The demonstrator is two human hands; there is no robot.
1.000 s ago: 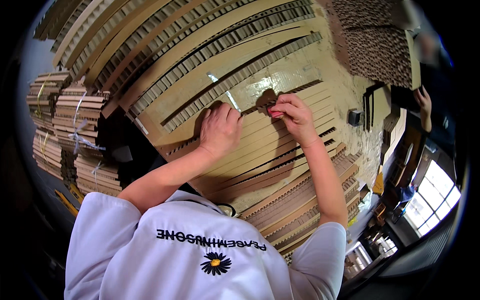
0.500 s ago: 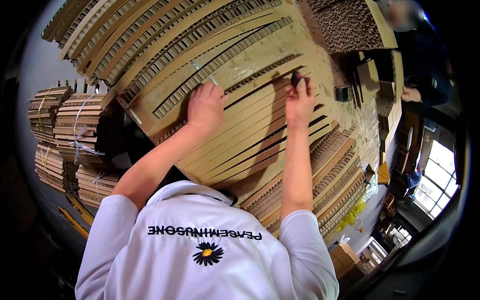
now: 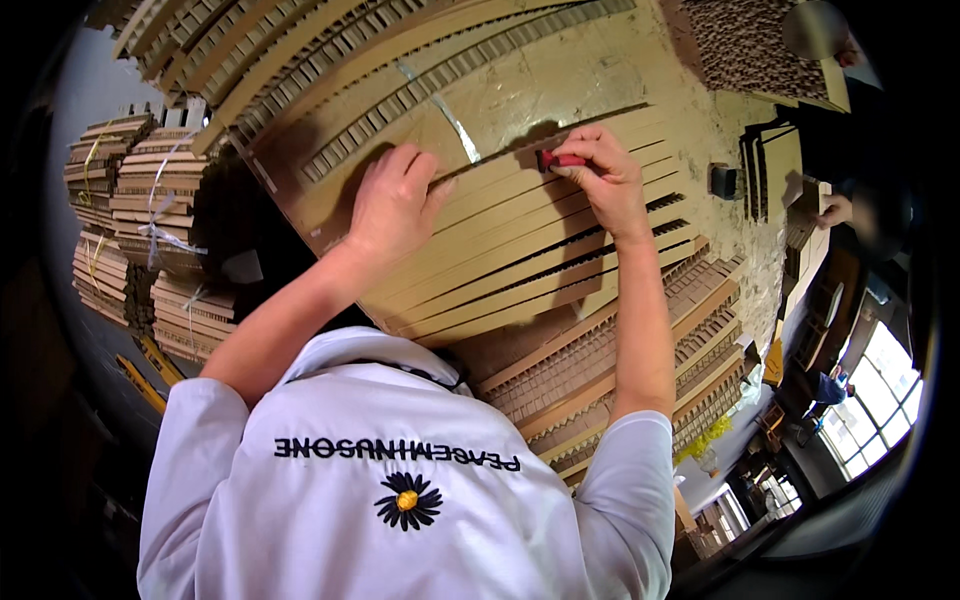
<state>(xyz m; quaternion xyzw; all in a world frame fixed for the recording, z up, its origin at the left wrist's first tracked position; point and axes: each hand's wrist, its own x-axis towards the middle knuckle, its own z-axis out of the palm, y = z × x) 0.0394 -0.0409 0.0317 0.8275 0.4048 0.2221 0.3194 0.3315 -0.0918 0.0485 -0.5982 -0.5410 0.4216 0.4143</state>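
Observation:
A row of long brown cardboard strips [image 3: 510, 215] lies side by side on the worktable, with dark gaps between the nearer ones. My left hand [image 3: 393, 205] is at the left ends of the far strips, fingers slightly bent, thumb apart, and nothing visible in it. Over the right part of the far strips, my right hand [image 3: 608, 185] grips a small red-and-black hand tool [image 3: 562, 160], held sideways with its dark end toward the left. Whether the tool touches the cardboard I cannot tell. Beyond my hands lies a strip with a honeycomb edge [image 3: 420, 92].
Honeycomb cardboard strips [image 3: 330, 50] are stacked at the far left, more [image 3: 600, 370] at the near right. Tied bundles [image 3: 155, 200] stand left. A black block [image 3: 722, 181] sits on the table at right. Another person's hand [image 3: 835, 210] shows at the right edge.
My right hand has turned the tool from upright to sideways, showing its red body. My left hand has drawn back from the shiny clear strip on the table. The view has shifted slightly.

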